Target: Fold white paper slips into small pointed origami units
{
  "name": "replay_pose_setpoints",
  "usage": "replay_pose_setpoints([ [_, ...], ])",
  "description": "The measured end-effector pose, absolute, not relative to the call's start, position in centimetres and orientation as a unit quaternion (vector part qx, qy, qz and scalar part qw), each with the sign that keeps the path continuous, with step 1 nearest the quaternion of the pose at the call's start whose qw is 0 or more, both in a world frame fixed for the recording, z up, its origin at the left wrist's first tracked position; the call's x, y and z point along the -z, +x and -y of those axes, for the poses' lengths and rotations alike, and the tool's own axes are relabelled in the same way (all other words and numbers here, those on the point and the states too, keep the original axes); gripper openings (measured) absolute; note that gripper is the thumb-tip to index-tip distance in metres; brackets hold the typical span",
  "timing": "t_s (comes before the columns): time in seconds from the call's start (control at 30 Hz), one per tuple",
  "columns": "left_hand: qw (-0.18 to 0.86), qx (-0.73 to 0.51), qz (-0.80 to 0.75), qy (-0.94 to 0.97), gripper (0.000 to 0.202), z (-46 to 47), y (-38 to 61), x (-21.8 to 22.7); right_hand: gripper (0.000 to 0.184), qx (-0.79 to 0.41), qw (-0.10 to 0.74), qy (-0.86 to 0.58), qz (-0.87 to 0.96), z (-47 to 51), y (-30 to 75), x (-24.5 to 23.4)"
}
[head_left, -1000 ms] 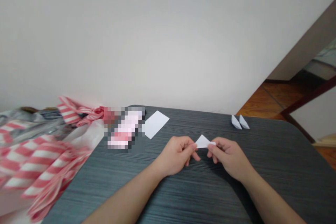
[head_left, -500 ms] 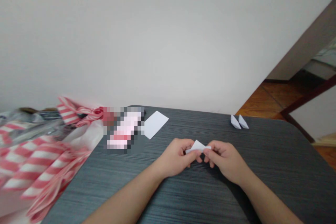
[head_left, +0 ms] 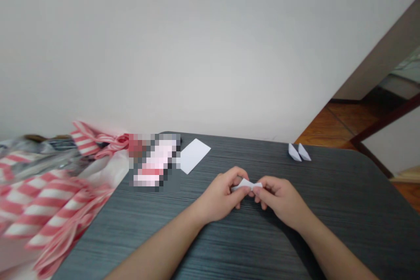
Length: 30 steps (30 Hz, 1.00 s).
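Observation:
Both hands meet over the middle of a dark grey wood-grain table (head_left: pixel 344 218). My left hand (head_left: pixel 223 197) and my right hand (head_left: pixel 278 201) each pinch one end of a small folded white paper piece (head_left: pixel 246 184), which lies nearly flat between the fingertips. Fingers of both hands are curled closed around it. A flat white paper rectangle (head_left: pixel 194 155) lies on the table beyond my left hand. Two small folded white paper pieces (head_left: pixel 299 152) sit side by side near the table's far right edge.
A red-and-white striped plastic bag (head_left: pixel 49 201) is heaped along the table's left side. A blurred-out pink and white object (head_left: pixel 154 162) lies beside the paper rectangle. A plain white wall stands behind the table, and wooden floor (head_left: pixel 331 129) shows at the right.
The paper piece, first held up as an upright triangle, has been folded down and pressed flatter between my fingertips. Both hands moved slightly closer together and lower.

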State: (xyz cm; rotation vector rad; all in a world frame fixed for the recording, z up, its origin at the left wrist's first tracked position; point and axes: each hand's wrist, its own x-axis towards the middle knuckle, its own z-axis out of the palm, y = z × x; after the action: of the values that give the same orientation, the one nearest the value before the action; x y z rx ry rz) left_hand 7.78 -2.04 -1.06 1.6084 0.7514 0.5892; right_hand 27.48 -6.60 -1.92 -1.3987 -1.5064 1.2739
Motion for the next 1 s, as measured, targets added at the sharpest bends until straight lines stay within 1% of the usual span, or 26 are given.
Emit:
replay_pose_setpoints([
  [0.17, 0.577, -0.252, -0.330, 0.703, 0.011, 2.0, 7.6, 1.2, 0.012, -0.494, 0.377, -0.524, 0.581, 6.6, 27.5, 1.9],
  [0.27, 0.580, -0.252, -0.329, 0.702, 0.011, 2.0, 7.7, 1.4, 0.005, -0.499, 0.417, -0.510, 0.563, 6.7, 27.6, 2.3],
  [0.43, 0.577, -0.256, -0.346, 0.695, 0.013, 2.0, 7.9, 1.6, 0.008, -0.462, 0.475, -0.489, 0.567, 6.8, 27.7, 2.9],
  [0.53, 0.571, -0.252, -0.358, 0.694, 0.018, 1.9, 7.9, 1.5, 0.004, -0.433, 0.477, -0.472, 0.602, 6.8, 27.9, 2.9],
  [0.63, 0.568, -0.244, -0.364, 0.697, 0.025, 1.8, 7.8, 1.3, 0.002, -0.428, 0.469, -0.480, 0.606, 6.7, 27.9, 3.0],
  [0.77, 0.575, -0.244, -0.364, 0.691, 0.027, 1.8, 7.8, 1.3, 0.005, -0.410, 0.471, -0.491, 0.607, 6.7, 28.0, 3.3],
  [0.87, 0.579, -0.247, -0.361, 0.688, 0.028, 1.8, 7.8, 1.3, 0.004, -0.350, 0.472, -0.492, 0.642, 6.7, 28.2, 3.1],
  [1.0, 0.586, -0.253, -0.362, 0.679, 0.027, 1.8, 7.9, 1.4, 0.010, -0.244, 0.442, -0.486, 0.713, 6.8, 28.3, 2.3],
])
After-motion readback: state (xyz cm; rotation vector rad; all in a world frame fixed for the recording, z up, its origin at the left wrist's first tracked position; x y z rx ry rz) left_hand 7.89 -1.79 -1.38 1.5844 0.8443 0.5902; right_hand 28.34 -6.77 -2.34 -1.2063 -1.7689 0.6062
